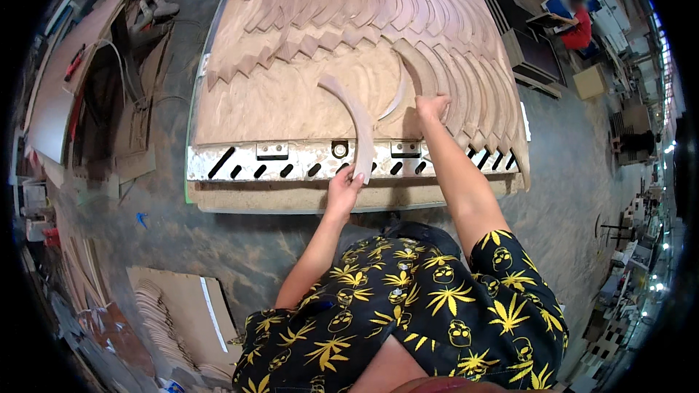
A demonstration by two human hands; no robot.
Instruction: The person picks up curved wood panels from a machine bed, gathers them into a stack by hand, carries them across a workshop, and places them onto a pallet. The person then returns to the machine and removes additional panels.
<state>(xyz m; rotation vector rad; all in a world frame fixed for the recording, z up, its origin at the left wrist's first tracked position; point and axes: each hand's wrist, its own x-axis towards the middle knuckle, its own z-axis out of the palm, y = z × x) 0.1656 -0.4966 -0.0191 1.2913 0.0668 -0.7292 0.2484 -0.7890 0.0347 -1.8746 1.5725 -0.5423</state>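
My left hand (345,188) is closed round the near end of a curved wooden strip (357,116), which reaches away over the machine bed and tilts a little to the left. My right hand (435,107) grips the near part of another curved wooden piece (420,69), at the left end of a row of similar cut arcs (477,98). Its fingertips are partly hidden behind the hand. Between the two pieces lies a thin crescent offcut (395,98) on the dusty sheet.
Farther back, more cut arcs (349,0) lie in a row on the wooden sheet (255,113). A slotted metal edge (291,167) runs along the front. Stacked curved pieces (156,316) rest on the floor at lower left. A person in red (577,29) works at far right.
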